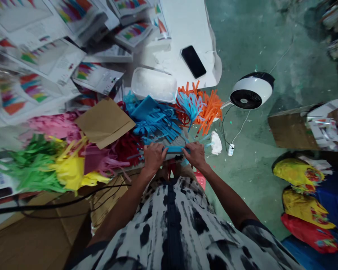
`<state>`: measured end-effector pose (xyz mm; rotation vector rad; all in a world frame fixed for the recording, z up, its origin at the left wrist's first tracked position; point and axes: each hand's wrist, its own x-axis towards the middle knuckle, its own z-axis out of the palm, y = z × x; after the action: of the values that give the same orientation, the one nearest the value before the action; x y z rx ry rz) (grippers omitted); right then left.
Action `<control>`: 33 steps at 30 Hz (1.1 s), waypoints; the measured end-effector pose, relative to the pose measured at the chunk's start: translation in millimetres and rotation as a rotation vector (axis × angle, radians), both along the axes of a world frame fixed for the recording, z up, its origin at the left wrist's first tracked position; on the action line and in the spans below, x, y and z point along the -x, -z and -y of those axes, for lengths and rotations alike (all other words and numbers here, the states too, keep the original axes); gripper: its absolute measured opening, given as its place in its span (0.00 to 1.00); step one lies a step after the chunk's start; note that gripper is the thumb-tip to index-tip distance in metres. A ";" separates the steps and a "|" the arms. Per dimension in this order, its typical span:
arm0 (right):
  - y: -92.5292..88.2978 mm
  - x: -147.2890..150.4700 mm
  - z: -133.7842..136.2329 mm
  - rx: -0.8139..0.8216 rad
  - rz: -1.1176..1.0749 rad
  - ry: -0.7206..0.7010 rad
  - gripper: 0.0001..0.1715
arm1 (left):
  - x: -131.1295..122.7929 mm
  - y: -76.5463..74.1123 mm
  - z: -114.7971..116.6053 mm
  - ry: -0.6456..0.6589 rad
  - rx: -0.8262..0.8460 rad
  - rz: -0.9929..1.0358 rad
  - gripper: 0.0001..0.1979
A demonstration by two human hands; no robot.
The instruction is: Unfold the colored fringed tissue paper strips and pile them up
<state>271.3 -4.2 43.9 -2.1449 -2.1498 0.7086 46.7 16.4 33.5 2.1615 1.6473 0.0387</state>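
Between my two hands a light blue tissue-paper tassel (174, 150) is stretched level at the table's near edge, its cut strips showing past both sides. My left hand (154, 155) pinches its left end, thumb pointing inward. At the other end, my right hand (195, 153) has thumb and fingers closed on the paper. Just beyond lies a heap of blue fringed tissue paper (154, 118). Orange fringed paper (210, 110) hangs over the table's right edge, with pale blue strips on top.
Left of my hands are brown card (105, 122), yellow fringe (73, 168), green fringe (42, 165) and pink fringe (56, 125). Behind sit a white plastic tub (153, 84), a phone (193, 62) and stacked printed packs (47, 56). A fan (252, 92) stands right; a black cable (73, 201) crosses lower left.
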 end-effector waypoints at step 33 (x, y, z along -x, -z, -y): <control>23.3 -32.1 63.9 -0.344 0.149 -0.307 0.24 | 30.0 8.8 41.7 0.185 -0.187 0.215 0.22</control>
<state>303.4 -68.1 20.6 -1.7665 -2.4877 0.1650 16.7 -25.2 24.7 2.3456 1.3661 0.3711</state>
